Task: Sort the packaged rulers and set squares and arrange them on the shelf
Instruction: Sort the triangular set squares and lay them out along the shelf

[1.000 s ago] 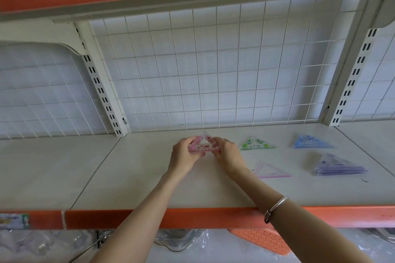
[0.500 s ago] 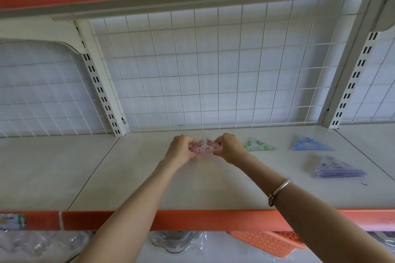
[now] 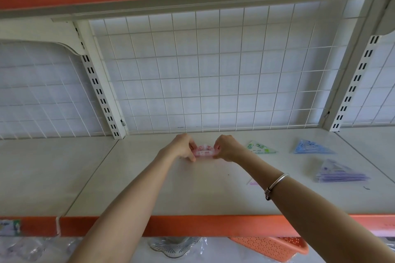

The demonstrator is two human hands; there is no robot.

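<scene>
A pink packaged set square (image 3: 204,151) lies low on the white shelf (image 3: 136,177), near the wire grid at the back. My left hand (image 3: 181,147) pinches its left end and my right hand (image 3: 227,148) pinches its right end. Most of the pack is hidden between my fingers. To the right lie a green set square pack (image 3: 259,148), a blue one (image 3: 310,147) and a stack of purple ones (image 3: 337,173). A pinkish pack (image 3: 253,182) peeks out from under my right forearm.
A white wire grid (image 3: 213,70) backs the shelf, with slotted uprights (image 3: 100,96) at left and right. An orange strip (image 3: 192,225) edges the shelf front. Below hang an orange basket (image 3: 277,247) and clear plastic ware (image 3: 177,245).
The pink pack has gone from tilted up between my hands to lying low on the shelf, further back. My view has shifted slightly.
</scene>
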